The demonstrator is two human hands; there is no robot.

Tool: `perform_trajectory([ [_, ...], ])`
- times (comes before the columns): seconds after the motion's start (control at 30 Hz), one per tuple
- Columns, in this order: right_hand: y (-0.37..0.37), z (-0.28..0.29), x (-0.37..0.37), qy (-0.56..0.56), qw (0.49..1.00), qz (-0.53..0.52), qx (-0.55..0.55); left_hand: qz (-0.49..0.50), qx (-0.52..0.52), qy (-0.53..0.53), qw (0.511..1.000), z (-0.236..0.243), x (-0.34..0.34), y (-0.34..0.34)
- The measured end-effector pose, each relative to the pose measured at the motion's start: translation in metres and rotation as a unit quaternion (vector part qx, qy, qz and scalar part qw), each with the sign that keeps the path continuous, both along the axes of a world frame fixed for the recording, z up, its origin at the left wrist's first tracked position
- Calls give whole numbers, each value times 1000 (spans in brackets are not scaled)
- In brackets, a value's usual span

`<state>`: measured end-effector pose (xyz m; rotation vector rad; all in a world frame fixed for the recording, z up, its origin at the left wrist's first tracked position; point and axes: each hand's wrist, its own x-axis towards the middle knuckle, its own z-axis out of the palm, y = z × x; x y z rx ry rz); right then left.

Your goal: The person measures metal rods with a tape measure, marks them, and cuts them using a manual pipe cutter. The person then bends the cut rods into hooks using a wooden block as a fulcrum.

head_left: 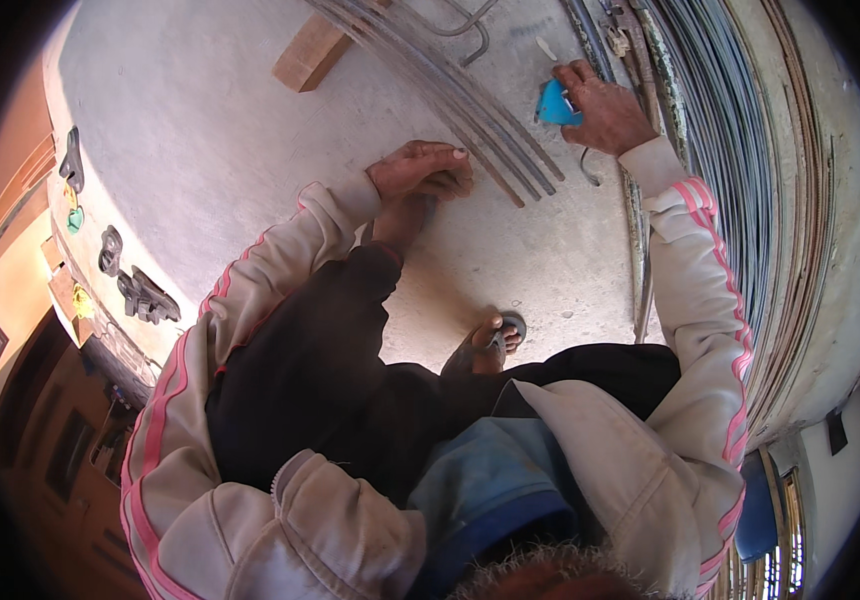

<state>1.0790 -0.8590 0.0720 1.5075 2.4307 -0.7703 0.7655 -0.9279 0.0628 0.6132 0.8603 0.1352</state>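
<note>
My right hand (608, 112) is closed around a small blue tape measure (556, 104), low over the concrete floor at the upper right. A thin bent rod end (588, 168) lies just below that hand. My left hand (418, 168) rests over my left foot near the middle, its fingers extended and loosely bent, with nothing visible in it. Just right of it are the ends of several steel bars (510, 150), which run up to the top edge. A rectangular wooden block (314, 52) lies left of the bars.
Long bundled steel rods (720, 110) curve down the right side. A bent metal rod (475, 35) lies at the top. Dark sandals (145, 295) stand at the left edge of the concrete floor (170, 110). My right foot (490, 345) is in the lower middle.
</note>
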Motion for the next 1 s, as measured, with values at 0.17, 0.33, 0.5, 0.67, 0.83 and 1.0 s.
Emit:
perform_trajectory([
  [0.17,-37,56,47,105,983,-128,-78,-69,60,-50,995,40,30,7],
  [0.33,-131,70,18,362,885,-255,-143,-97,21,-62,993,63,92,-9],
  [0.5,-176,55,18,485,756,-329,-293,-153,32,-69,985,59,97,-31],
  [0.67,-201,44,10,572,639,-347,-381,-229,368,-51,900,47,102,-47],
  [0.83,-205,49,16,537,671,-307,-410,-273,271,-12,923,48,106,-47],
  [1.0,-206,60,17,494,692,-312,-424,-212,49,-11,976,52,104,-41],
])
